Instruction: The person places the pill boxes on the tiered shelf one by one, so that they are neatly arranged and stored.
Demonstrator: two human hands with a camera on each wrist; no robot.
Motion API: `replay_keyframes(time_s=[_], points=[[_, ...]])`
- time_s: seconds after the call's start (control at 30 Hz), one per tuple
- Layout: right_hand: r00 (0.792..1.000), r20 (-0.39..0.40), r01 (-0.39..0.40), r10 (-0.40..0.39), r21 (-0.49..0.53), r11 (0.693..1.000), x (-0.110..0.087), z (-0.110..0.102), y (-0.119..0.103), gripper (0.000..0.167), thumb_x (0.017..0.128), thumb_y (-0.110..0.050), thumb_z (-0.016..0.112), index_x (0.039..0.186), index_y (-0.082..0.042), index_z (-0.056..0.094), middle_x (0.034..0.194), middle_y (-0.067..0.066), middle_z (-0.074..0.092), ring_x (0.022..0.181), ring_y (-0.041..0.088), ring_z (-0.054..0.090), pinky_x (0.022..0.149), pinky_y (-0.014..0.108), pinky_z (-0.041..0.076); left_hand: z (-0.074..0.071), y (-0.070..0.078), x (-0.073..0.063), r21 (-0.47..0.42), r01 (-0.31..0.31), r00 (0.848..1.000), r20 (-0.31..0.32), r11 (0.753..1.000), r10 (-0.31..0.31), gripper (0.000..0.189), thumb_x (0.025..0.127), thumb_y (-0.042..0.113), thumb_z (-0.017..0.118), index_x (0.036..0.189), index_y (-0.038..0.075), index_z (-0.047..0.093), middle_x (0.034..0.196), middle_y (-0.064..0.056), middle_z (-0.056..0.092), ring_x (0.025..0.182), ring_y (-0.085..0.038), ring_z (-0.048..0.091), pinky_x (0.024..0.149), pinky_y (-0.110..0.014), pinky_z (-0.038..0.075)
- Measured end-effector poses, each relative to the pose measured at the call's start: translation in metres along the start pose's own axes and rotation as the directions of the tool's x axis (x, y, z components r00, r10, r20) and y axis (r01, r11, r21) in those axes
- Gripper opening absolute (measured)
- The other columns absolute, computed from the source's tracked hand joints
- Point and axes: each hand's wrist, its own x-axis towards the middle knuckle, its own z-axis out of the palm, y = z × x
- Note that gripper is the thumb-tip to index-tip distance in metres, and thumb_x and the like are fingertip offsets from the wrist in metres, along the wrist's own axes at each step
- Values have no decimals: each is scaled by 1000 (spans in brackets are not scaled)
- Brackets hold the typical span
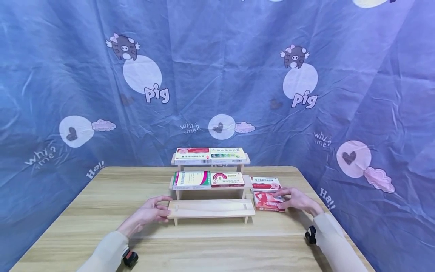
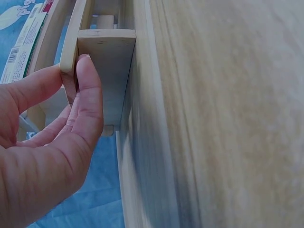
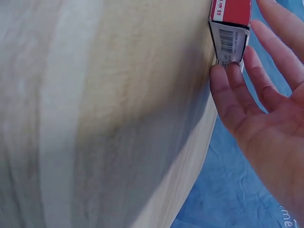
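In the head view a three-step wooden display stand [image 1: 210, 206] stands on the table. At the left end of its lowest step is my left hand [image 1: 154, 209]; the left wrist view shows thumb and fingers pinching the step board [image 2: 70, 59]. My right hand [image 1: 299, 200] reaches to a red medicine box [image 1: 266, 202] lying flat at the stand's right side. Seen from the right wrist, fingertips [image 3: 219, 76] touch the barcoded end of that red box [image 3: 230, 35], the other fingers fairly straight and spread beside it.
Behind the red box lies a white and red medicine box [image 1: 265, 183]. Two boxes sit on the middle step, among them a green and purple one [image 1: 192, 178]. The top step bears two more, including a yellow-green one [image 1: 227, 155]. A blue printed curtain [image 1: 217, 75] hangs behind the table [image 1: 204, 253].
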Motion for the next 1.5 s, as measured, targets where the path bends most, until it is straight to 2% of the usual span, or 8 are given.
replay_keyframes(time_s=[0.4, 0.77, 0.83, 0.93, 1.0, 1.1, 1.33, 1.5], points=[[998, 51, -49, 49, -1, 999, -3, 3, 1, 62, 68, -12, 86, 126, -8, 64, 144, 33, 41, 133, 55, 32, 109, 71, 25, -1, -4, 0, -3, -10, 1000, 11, 1000, 10, 71, 87, -1, 65, 147, -9, 27, 98, -14, 64, 83, -20, 66, 82, -38, 61], [996, 27, -88, 87, 14, 996, -7, 7, 0, 69, 63, -7, 86, 127, -12, 62, 141, 33, 43, 125, 44, 44, 106, 63, 34, 0, -3, -1, -5, -12, 1000, 5, 1000, 12, 71, 87, -2, 65, 146, -9, 27, 97, -13, 63, 83, -20, 66, 82, -38, 61], [996, 18, -89, 88, 27, 996, -8, 5, 1, 69, 63, -8, 86, 128, -12, 63, 141, 31, 45, 123, 41, 46, 104, 58, 38, 0, -2, -1, -6, -13, 1000, 8, 1000, 13, 71, 87, -2, 65, 146, -10, 27, 96, -13, 63, 83, -20, 66, 82, -38, 61], [997, 7, -79, 79, 45, 996, -12, 2, 2, 68, 65, -10, 86, 129, -10, 63, 140, 30, 48, 120, 35, 48, 101, 40, 42, 0, -2, -1, -6, -14, 1000, 11, 1000, 14, 70, 87, -2, 65, 146, -10, 27, 96, -13, 63, 83, -20, 66, 82, -38, 61], [998, 6, -61, 60, 63, 996, -14, -2, 3, 67, 68, -11, 85, 130, -7, 62, 139, 29, 49, 119, 31, 48, 96, 26, 42, 0, -2, 0, -10, -15, 1000, 9, 1000, 15, 70, 87, -2, 64, 146, -10, 27, 96, -13, 63, 83, -20, 66, 82, -38, 61], [1000, 10, -18, 17, 108, 994, -18, -5, 5, 67, 71, -11, 83, 133, -2, 59, 139, 29, 50, 121, 24, 49, 94, 15, 42, 0, -2, 0, -16, -14, 1000, 7, 1000, 14, 70, 87, -2, 64, 146, -9, 27, 97, -13, 64, 83, -19, 66, 81, -36, 61], [999, 17, 45, -50, 207, 977, -28, -7, 2, 64, 73, -7, 81, 132, 5, 57, 141, 31, 48, 116, -8, 49, 94, 10, 44, -2, -6, 1, -70, -23, 999, 24, 997, 25, 71, 88, -3, 63, 147, -10, 25, 92, -8, 63, 84, -17, 65, 82, -32, 60], [997, 25, 62, -69, 207, 976, -32, -7, -10, 63, 73, -8, 81, 130, 5, 59, 140, 32, 49, 113, -8, 51, 93, 10, 44, -3, -8, 3, -127, -22, 999, 47, 992, 28, 71, 89, -4, 61, 149, -9, 22, 91, -6, 64, 84, -16, 65, 81, -30, 60]])
